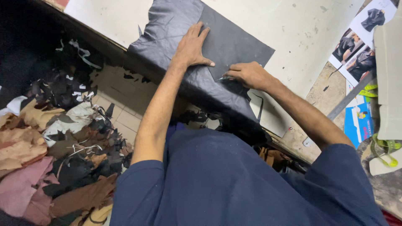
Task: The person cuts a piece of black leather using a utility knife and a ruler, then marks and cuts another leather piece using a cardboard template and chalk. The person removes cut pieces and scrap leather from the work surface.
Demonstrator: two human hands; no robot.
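Note:
A sheet of shiny black leather [167, 29] lies over the white table [284, 25] and hangs off its near edge. On top of it rests a flat dark grey pattern piece [238, 42]. My left hand [191, 47] presses flat on the pattern's left edge, fingers spread. My right hand [248, 74] is closed around a small thin tool [222, 78], its tip at the pattern's lower corner on the leather. What kind of tool it is cannot be made out.
A heap of leather scraps [54, 142] in black, tan, white and pink covers the floor at the left. At the right lie photo sheets of dark jackets [356, 50], a metal ruler [347, 98], a blue printed card [358, 121] and a yellow-green measuring tape [387, 148].

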